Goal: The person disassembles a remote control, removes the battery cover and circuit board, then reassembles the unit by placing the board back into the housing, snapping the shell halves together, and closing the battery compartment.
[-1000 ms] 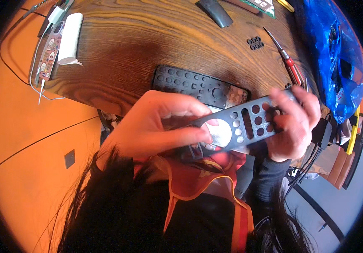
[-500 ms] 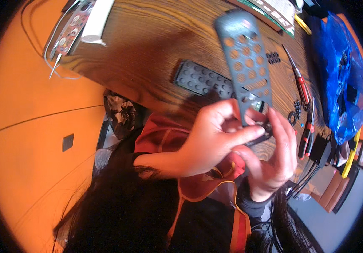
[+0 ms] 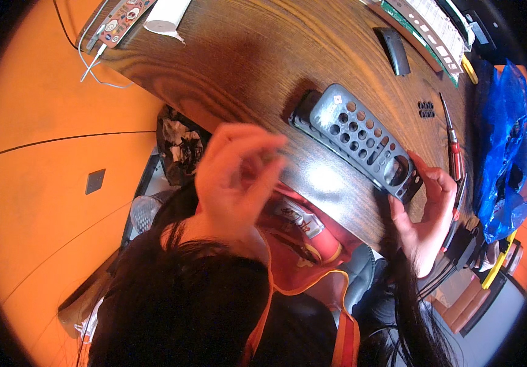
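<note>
My right hand [image 3: 425,211] grips the near right end of a dark remote control casing [image 3: 361,127], thumb on one side and fingers on the other. The casing is a shell with rows of round holes and a larger round opening near the held end. Under it lies the dark button pad [image 3: 303,119], mostly covered, with only its far left part and edge showing. My left hand [image 3: 233,174] is raised left of the casing, over the table's near edge. It is blurred, fingers curled, with a gap between thumb and forefinger; I see nothing held.
On the wooden table [image 3: 233,61] lie a curved black cover piece [image 3: 393,52], small black rings [image 3: 426,109] and a red-handled screwdriver [image 3: 455,153]. A blue plastic bag [image 3: 508,159] is at the right. A white roll [image 3: 167,15] and a sticker-covered power strip [image 3: 122,24] are far left.
The casing has come down from in front of me onto the button pad and turned, its held end now to the right. My left hand has let go and drawn back left.
</note>
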The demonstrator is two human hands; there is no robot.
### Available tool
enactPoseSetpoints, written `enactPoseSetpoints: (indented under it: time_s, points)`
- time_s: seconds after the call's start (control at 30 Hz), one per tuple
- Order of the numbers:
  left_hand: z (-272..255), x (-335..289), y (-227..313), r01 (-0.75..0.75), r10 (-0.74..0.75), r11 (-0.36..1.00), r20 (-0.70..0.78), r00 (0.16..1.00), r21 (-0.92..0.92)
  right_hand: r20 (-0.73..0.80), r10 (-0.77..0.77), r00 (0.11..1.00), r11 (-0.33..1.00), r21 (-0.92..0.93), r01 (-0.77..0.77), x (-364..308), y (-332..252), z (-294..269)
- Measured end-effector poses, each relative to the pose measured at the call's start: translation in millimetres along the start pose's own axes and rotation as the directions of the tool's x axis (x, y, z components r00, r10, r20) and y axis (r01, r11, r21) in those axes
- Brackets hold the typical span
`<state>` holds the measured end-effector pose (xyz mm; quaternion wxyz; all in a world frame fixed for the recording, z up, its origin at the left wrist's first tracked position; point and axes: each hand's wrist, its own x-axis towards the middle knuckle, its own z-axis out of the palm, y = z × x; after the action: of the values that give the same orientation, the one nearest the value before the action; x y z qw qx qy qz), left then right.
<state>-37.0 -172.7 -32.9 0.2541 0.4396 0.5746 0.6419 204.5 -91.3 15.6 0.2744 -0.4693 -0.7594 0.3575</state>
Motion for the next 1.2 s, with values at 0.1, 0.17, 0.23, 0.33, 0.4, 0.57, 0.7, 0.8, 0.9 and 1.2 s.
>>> enactPoseSetpoints:
  time_s: [0.1, 0.17, 0.23, 0.33, 0.4, 0.57, 0.7, 0.8, 0.9, 1.2]
  points:
    - [-15.0, 22.2, -4.3, -0.137, 0.120, 0.933, 0.070, 0.990, 0.334, 0.047, 0.002, 0.999, 0.999, -0.050, 0.001, 7.4, -3.1, 2.7]
    - [-16.9, 32.8, -2.5, -0.178, 0.135, 0.873, 0.127, 0.983, 0.453, 0.064, -0.030, 0.997, 0.997, -0.067, 0.034, 10.5, -5.2, 5.6]
    - [-12.5, 39.6, -0.7, -0.232, 0.169, 0.818, 0.166, 0.972, 0.527, 0.089, -0.024, 0.996, 0.997, -0.073, 0.031, 13.2, -6.9, 6.3]
    - [-3.6, 45.0, -0.4, -0.283, 0.196, 0.793, 0.214, 0.957, 0.539, 0.187, 0.048, 0.981, 0.996, -0.077, -0.034, 16.4, -11.3, 2.5]
    - [-0.1, 45.4, -1.3, -0.266, 0.166, 0.789, 0.224, 0.960, 0.555, 0.226, 0.084, 0.971, 0.985, -0.164, -0.047, 18.8, -14.7, -0.5]
    - [0.8, 43.8, -4.6, -0.235, 0.110, 0.780, 0.243, 0.964, 0.580, 0.226, 0.079, 0.971, 0.980, -0.198, -0.033, 19.3, -18.7, -1.2]
    - [5.8, 53.4, 1.3, -0.204, 0.093, 0.842, 0.239, 0.967, 0.499, 0.165, 0.006, 0.986, 0.971, -0.235, 0.033, 15.6, -13.7, -7.8]
    - [-1.0, 76.1, 8.6, -0.461, 0.230, 0.790, 0.501, 0.834, 0.405, 0.065, -0.007, 0.998, 0.955, -0.296, 0.026, 6.3, -10.5, -14.5]
    - [-7.9, 99.5, 4.5, -0.632, 0.284, 0.719, 0.708, 0.647, 0.290, 0.004, -0.010, 1.000, 0.948, -0.319, 0.011, -1.8, -3.5, -9.2]
    - [-5.3, 104.9, -2.8, -0.510, 0.142, 0.821, 0.773, 0.618, 0.258, -0.080, -0.170, 0.982, 0.957, -0.251, 0.145, -3.5, 16.4, 5.2]
